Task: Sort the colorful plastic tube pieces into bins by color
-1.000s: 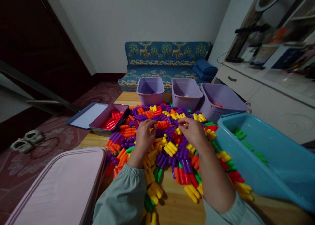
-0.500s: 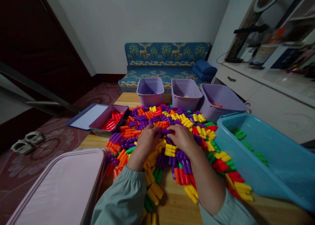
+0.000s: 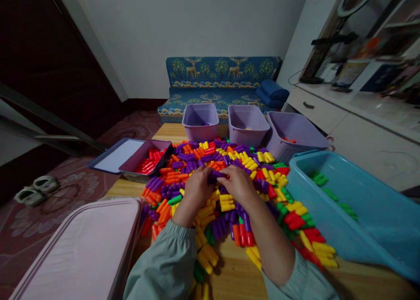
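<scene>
Between my two hands is a purple bullet-shaped plastic block [image 3: 216, 175], over the middle of the heap. My left hand [image 3: 197, 187] has its fingers closed around the left end of it. From the right, my right hand [image 3: 239, 182] pinches the other end, and its fingertips are partly hidden. Beneath and around both hands spread loose bullet-shaped blocks in purple, orange, yellow, red and green. Close to the right wrist lie some yellow blocks [image 3: 226, 202], and purple blocks [image 3: 219, 227] rest below, between the forearms.
Three lilac bins [image 3: 201, 133] line the table's far side, with a few pieces inside. A large blue tub [image 3: 348, 230] at right holds green blocks. On the left stand a box [image 3: 131, 176] of red blocks, an open lid [image 3: 114, 156] and a pink-lidded container [image 3: 85, 243].
My hands have drawn slightly closer together around the purple block. More purple blocks show between my forearms. The bins and tub stay where they were.
</scene>
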A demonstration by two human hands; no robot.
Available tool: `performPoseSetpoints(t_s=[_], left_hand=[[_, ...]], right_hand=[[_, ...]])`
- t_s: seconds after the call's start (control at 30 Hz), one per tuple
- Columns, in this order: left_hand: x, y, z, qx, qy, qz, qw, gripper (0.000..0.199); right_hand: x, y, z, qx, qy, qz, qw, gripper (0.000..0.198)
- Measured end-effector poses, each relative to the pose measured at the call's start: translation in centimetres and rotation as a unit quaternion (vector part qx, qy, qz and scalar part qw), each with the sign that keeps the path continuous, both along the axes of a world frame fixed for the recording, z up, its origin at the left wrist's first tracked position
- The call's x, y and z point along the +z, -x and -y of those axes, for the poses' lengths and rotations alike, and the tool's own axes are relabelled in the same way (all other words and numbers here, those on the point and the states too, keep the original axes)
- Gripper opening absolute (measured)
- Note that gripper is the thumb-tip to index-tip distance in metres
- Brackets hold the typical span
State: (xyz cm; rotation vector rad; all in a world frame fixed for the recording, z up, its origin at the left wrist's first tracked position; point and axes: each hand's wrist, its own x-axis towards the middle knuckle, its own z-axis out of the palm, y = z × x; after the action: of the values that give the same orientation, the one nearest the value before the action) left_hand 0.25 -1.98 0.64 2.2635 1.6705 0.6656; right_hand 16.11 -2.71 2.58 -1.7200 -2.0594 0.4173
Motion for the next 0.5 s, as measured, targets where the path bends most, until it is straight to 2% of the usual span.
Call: performPoseSetpoints(t_s=[0.13,0.23,0.3,0.37,0.43,0.5], left_hand=[[0.2,0.5,-0.3,0.034,0.011,0.101,0.994,0.041],[0.4,0.8,-0.6,0.073,0.042,0.258,0.962,0.041],[0.7,0.7,-0.8,0.082,0.108,0.408,0.903,0.044],[1.1,0.5,-0.8,0.083,0.205,0.542,0.811,0.046],[1.6,0.2,-0.6,0.083,0.285,0.619,0.727,0.049],[2.1,-0.1,-0.5,0.082,0.333,0.654,0.675,0.050]], right_hand=[[-0.1,-0.4,-0.2,-0.028,-0.019,-0.052,0.998,0.015],[-0.2,-0.7,-0.5,-0.055,-0.043,-0.136,0.988,0.014],[-0.1,-0.6,-0.6,-0.050,-0.048,-0.229,0.971,0.012],[0.1,-0.3,-0.5,-0.025,-0.031,-0.333,0.942,0.013],[0.6,0.3,-0.3,0.001,0.002,-0.422,0.907,0.018],[1.0,0.9,0.1,0.021,0.052,-0.489,0.870,0.027]])
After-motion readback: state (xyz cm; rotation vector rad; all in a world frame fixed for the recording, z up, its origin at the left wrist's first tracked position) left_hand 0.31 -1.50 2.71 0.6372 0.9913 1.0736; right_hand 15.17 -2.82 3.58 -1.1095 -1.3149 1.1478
